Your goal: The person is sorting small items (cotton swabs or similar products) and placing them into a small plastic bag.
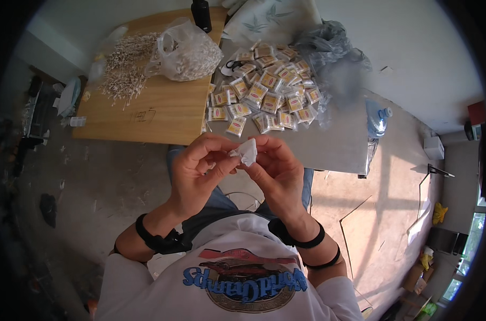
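Counter: a wooden board with a grey sheet beside it, lying beyond your hands; everything below is placed against it.
Grey sheet: covers the counter's right part, its near edge just past your fingertips.
Cloth: pale with a leaf print, bunched at the counter's far edge.
Clear bag: on the counter's far middle, stuffed with small white pieces, its mouth turned left.
Grey bag: crumpled film at the counter's far right, touching the packet heap.
Packets: a heap of small flat sachets, yellow and white with red marks, spread across the counter's middle where wood meets grey sheet.
Loose sticks: a scatter of thin pale sticks on the counter's left, just beside the clear bag.
Bottle: clear blue plastic, off the counter's right edge.
Left hand: yours, raised in front of the counter's near edge, thumb and fingers pinching the sachet's left side.
Right hand: yours, facing the left one, fingertips pinching the sachet's right side.
Sachet: small, white, crumpled, held between both your hands above the counter's near edge, clear of the heap.
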The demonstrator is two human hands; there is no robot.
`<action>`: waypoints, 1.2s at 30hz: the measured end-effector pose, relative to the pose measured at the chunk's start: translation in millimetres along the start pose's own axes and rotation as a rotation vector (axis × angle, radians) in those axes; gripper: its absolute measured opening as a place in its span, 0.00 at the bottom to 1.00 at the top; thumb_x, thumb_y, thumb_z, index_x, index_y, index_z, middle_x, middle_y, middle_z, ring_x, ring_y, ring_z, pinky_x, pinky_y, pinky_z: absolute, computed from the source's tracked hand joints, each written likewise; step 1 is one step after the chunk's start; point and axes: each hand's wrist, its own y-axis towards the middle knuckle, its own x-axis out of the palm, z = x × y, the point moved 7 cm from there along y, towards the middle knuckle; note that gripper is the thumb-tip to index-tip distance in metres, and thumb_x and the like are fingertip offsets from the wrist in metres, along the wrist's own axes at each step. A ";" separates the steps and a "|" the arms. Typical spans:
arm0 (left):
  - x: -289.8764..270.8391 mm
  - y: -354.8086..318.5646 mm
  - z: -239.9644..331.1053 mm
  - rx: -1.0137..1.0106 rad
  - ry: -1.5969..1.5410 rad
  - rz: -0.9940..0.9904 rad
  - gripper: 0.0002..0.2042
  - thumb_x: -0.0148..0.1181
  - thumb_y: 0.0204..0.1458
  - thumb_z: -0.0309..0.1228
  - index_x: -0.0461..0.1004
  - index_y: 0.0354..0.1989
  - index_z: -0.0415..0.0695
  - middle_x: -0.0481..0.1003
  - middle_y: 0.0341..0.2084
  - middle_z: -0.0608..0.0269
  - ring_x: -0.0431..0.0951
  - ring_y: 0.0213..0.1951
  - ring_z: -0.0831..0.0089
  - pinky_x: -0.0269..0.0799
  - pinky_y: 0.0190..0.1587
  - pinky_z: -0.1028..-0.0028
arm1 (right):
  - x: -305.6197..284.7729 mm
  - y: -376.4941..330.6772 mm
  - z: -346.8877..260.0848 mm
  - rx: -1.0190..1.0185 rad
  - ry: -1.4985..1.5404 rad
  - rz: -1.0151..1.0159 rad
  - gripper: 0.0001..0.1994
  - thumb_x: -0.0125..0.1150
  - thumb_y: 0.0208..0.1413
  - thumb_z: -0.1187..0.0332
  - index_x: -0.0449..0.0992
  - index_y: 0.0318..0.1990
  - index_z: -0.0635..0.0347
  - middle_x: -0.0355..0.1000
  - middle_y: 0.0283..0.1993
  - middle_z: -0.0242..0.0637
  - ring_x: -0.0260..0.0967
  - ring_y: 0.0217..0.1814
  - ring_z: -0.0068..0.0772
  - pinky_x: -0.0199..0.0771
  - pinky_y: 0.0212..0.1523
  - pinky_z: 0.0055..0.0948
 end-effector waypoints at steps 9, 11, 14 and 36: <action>-6.7 -9.5 -21.3 -0.243 -0.359 0.042 0.08 0.54 0.56 0.26 0.71 0.43 0.39 0.75 0.34 0.62 0.74 0.31 0.80 0.71 0.36 0.79 | -6.5 -1.2 0.9 0.055 0.203 0.081 0.13 0.55 0.56 0.78 0.66 0.49 0.68 0.72 0.39 0.40 0.72 0.35 0.25 0.73 0.34 0.21; -5.9 -10.0 -20.8 -0.245 -0.389 0.044 0.08 0.53 0.57 0.26 0.70 0.43 0.40 0.75 0.35 0.62 0.74 0.32 0.79 0.71 0.38 0.78 | -3.9 -0.7 -3.3 0.005 0.183 0.100 0.13 0.54 0.56 0.79 0.66 0.49 0.67 0.72 0.39 0.40 0.72 0.34 0.24 0.73 0.34 0.21; -5.2 -8.5 -18.4 -0.222 -0.436 0.056 0.07 0.53 0.57 0.26 0.69 0.42 0.40 0.74 0.37 0.62 0.74 0.33 0.79 0.72 0.38 0.78 | 0.5 -1.9 -10.0 -0.082 0.030 0.142 0.13 0.55 0.55 0.80 0.67 0.49 0.66 0.73 0.39 0.39 0.72 0.34 0.23 0.73 0.34 0.21; -11.3 -29.5 -84.0 -0.221 -0.169 0.087 0.11 0.52 0.57 0.24 0.72 0.47 0.34 0.76 0.36 0.60 0.75 0.39 0.78 0.72 0.44 0.79 | 5.7 -12.4 12.0 -0.500 -1.192 -0.019 0.12 0.62 0.42 0.83 0.77 0.37 0.61 0.72 0.37 0.38 0.72 0.31 0.33 0.73 0.32 0.26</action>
